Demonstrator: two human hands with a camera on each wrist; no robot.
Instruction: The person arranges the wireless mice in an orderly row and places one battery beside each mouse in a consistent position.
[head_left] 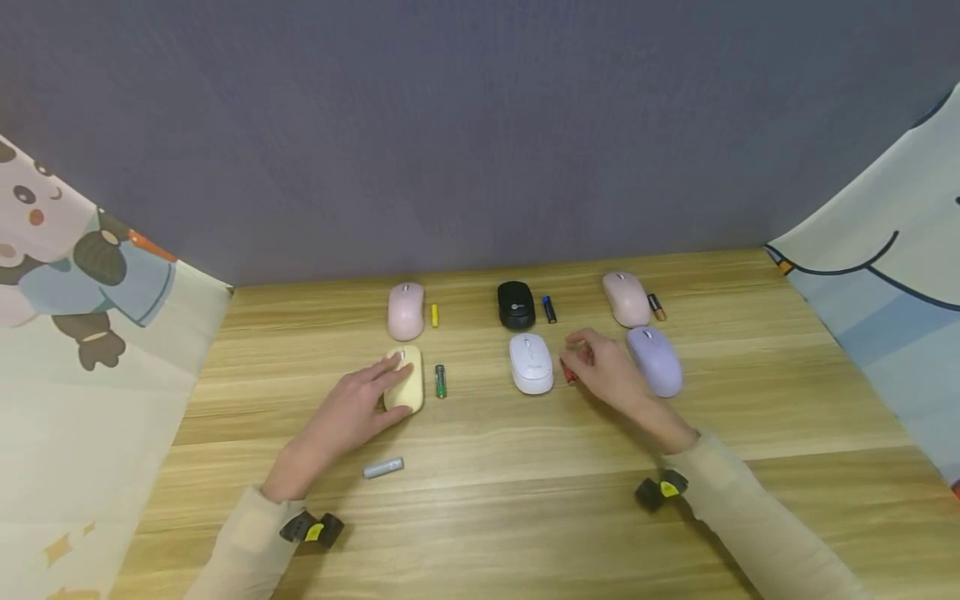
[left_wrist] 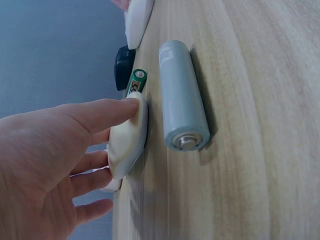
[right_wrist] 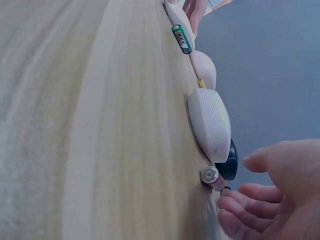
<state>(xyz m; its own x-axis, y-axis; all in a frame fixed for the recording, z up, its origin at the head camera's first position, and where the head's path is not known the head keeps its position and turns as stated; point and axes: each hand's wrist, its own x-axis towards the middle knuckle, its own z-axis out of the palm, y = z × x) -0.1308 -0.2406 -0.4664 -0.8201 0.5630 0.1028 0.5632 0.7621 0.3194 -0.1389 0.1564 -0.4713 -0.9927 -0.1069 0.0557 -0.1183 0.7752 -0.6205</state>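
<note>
My left hand point(head_left: 360, 402) holds a yellow computer mouse point(head_left: 408, 385) on the table, fingers over its far part and thumb at the near end. In the left wrist view the mouse point(left_wrist: 128, 135) sits between thumb and fingers. A green battery point(head_left: 440, 381) lies just right of it, and a grey battery point(head_left: 383, 467) lies nearer the front. My right hand point(head_left: 609, 371) hovers low over a red battery point(head_left: 569, 372), partly hidden by the fingers. In the right wrist view the thumb stands apart from the fingers, and the red battery point(right_wrist: 212, 177) lies beside the fingertips on the table.
A white mouse point(head_left: 531, 364) and a purple mouse point(head_left: 656, 361) flank the right hand. Behind stand a pink mouse point(head_left: 406, 311) with a yellow battery point(head_left: 434, 315), a black mouse point(head_left: 516, 305) with a blue-black battery point(head_left: 550, 309), and another pink mouse point(head_left: 626, 299) with a copper-ended battery point(head_left: 657, 307).
</note>
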